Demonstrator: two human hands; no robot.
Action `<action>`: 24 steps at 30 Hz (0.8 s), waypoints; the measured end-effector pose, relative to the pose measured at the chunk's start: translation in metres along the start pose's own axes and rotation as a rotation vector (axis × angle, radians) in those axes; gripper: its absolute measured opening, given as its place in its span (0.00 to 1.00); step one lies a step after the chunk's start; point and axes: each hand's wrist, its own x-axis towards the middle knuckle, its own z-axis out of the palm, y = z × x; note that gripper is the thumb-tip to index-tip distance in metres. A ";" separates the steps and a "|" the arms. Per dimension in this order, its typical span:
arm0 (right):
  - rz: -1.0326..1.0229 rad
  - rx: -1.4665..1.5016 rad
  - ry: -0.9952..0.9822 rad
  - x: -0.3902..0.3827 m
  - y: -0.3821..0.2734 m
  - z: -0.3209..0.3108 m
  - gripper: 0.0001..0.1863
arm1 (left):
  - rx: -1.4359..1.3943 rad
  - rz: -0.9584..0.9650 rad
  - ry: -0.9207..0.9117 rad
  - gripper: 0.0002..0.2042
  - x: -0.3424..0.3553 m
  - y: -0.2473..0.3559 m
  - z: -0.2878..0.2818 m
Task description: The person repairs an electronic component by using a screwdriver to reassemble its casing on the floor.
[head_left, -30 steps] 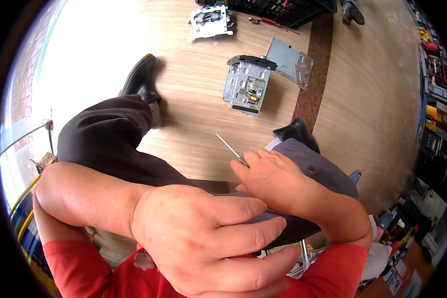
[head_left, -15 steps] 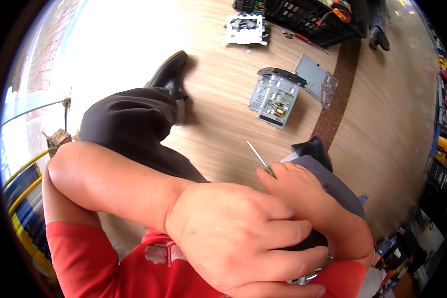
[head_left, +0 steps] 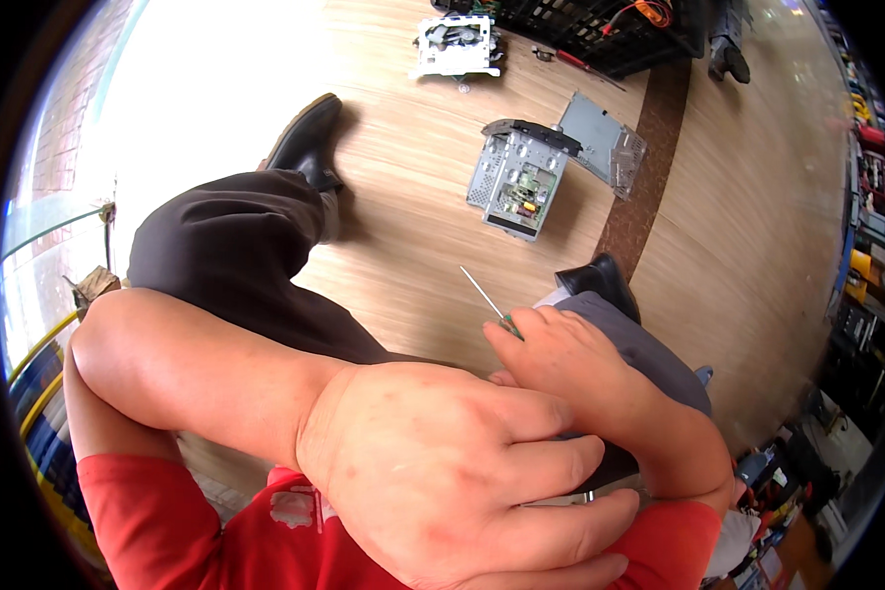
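Large in the foreground, my left hand [head_left: 462,472] lies palm down across my lap with loosely bent, parted fingers and nothing visibly held. Just beyond it, my right hand [head_left: 551,349] grips a green-handled screwdriver [head_left: 482,295], its thin shaft pointing up-left over the floor. Further ahead on the wooden floor [head_left: 383,147] sits an opened grey metal electronic unit [head_left: 516,187] with a black front and exposed circuit board. A detached grey metal plate [head_left: 590,133] lies at its right. A white-framed mechanism [head_left: 452,44] is farther back.
A black plastic crate [head_left: 600,29] stands at the top, with a red-handled tool [head_left: 580,64] before it. My legs and boots [head_left: 295,147] flank the work area. A yellow rail [head_left: 44,349] is at left, cluttered shelves [head_left: 870,197] at right. Another foot [head_left: 728,59] shows top right.
The whole view shifts right, then slightly back left, as the head moves. Both hands keep much the same pose; the screwdriver stays in my right hand and the parts on the floor are unchanged.
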 end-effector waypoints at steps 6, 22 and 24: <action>0.080 0.019 -0.209 0.004 -0.002 -0.009 0.26 | 0.268 0.249 0.351 0.12 -0.011 -0.014 0.036; 0.073 0.023 -0.161 -0.002 0.000 -0.007 0.27 | 0.020 0.003 0.450 0.12 -0.005 0.008 0.055; 0.074 0.027 -0.163 -0.002 0.000 -0.007 0.27 | -0.008 -0.028 0.435 0.12 -0.005 0.004 0.053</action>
